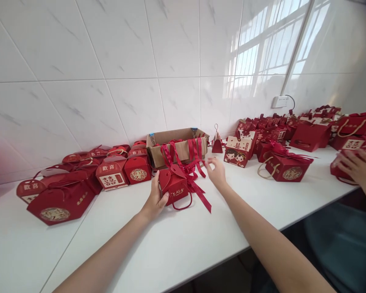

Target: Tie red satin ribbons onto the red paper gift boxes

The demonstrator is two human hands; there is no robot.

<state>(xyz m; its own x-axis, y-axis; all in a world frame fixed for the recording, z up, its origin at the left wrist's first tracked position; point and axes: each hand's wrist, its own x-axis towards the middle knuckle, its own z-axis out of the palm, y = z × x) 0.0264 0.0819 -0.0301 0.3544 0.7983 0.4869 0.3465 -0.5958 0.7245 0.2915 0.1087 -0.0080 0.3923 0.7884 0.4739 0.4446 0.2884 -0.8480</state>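
Note:
My left hand (155, 199) grips a small red gift box (173, 188) by its left side, just above the white table. Gold lettering marks the box's front, and a dark red cord handle (183, 207) hangs below it. Red satin ribbon (199, 193) trails from the right of the box. My right hand (216, 171) pinches part of this ribbon between thumb and forefinger, to the right of the box. Behind them stands an open cardboard box (178, 151) with several red ribbons draped over its front edge.
Several red gift boxes (137, 162) crowd the left against the tiled wall. More stand at the right, including a bow-topped box (288, 169) and a box with cartoon figures (237, 151). Another person's hands (358, 165) rest on a red box at far right. A socket strip (282, 101) is on the wall.

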